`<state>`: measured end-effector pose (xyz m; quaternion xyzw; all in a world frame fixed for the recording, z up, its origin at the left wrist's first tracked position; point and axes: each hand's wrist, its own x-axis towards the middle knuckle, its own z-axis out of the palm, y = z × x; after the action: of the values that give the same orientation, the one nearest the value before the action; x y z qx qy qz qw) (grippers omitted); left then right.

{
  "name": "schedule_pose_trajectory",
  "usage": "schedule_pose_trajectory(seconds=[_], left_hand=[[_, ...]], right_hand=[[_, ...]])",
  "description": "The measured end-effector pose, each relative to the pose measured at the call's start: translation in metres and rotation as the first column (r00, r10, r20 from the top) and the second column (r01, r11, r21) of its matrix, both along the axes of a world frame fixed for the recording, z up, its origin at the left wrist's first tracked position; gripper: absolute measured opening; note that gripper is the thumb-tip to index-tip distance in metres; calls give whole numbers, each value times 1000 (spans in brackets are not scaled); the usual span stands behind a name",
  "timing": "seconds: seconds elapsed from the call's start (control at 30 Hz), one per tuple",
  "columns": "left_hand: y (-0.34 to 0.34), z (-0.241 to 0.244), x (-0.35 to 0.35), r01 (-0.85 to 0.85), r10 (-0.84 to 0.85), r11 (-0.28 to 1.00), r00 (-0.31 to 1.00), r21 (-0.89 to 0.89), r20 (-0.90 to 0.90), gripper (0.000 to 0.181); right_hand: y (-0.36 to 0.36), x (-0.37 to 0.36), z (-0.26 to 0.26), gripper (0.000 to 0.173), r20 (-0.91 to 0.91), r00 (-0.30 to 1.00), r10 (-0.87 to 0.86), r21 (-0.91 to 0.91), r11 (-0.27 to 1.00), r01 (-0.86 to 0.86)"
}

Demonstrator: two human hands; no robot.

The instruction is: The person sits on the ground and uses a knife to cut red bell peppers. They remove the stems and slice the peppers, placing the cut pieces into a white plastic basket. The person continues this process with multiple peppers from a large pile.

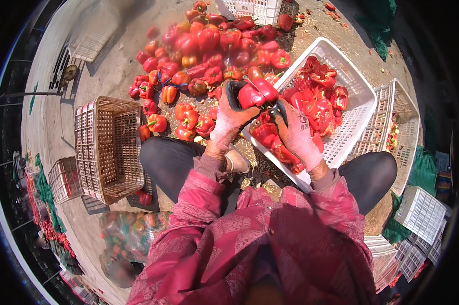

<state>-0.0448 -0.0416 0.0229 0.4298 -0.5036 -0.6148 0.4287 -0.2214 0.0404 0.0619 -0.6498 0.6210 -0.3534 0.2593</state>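
Both my hands wear pinkish-orange work gloves with dark fingers. My left hand [235,108] grips a red bell pepper [256,93] from its left side. At the pepper's lower right is my right hand [294,126], its fingers bent round a small dark thing that may be a knife handle; the glove hides most of it. A thin line, perhaps a blade or a cut, crosses the pepper. Under and beside my right hand stands a white plastic crate [357,131] with opened red pepper pieces [321,110] in it. A heap of whole peppers [208,40] lies on the ground beyond my hands.
A slatted plastic crate [96,148] stands at left. Another crate [408,133], with scraps inside, is at right, and a white one [267,11] stands behind the heap. A mesh sack of peppers [134,232] lies at lower left. Stacked crates [421,215] and green netting [420,169] are at lower right.
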Motion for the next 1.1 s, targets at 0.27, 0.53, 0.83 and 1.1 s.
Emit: schedule_pose_trajectory(seconds=[0.27, 0.53, 0.83, 1.1], left_hand=[[44, 35, 13, 10, 139, 926, 921, 377, -365, 48], [78, 0, -20, 130, -130, 991, 991, 9, -11, 51], [103, 45, -38, 313, -132, 910, 841, 273, -524, 35], [124, -63, -74, 50, 54, 986, 802, 156, -596, 36]], right_hand=[[72, -1, 4, 28, -200, 980, 17, -16, 1000, -20], [43, -47, -20, 44, 170, 977, -131, 17, 991, 130], [79, -84, -32, 35, 890, 196, -412, 443, 883, -153], [96, -76, -77, 41, 874, 381, -301, 260, 953, 156]])
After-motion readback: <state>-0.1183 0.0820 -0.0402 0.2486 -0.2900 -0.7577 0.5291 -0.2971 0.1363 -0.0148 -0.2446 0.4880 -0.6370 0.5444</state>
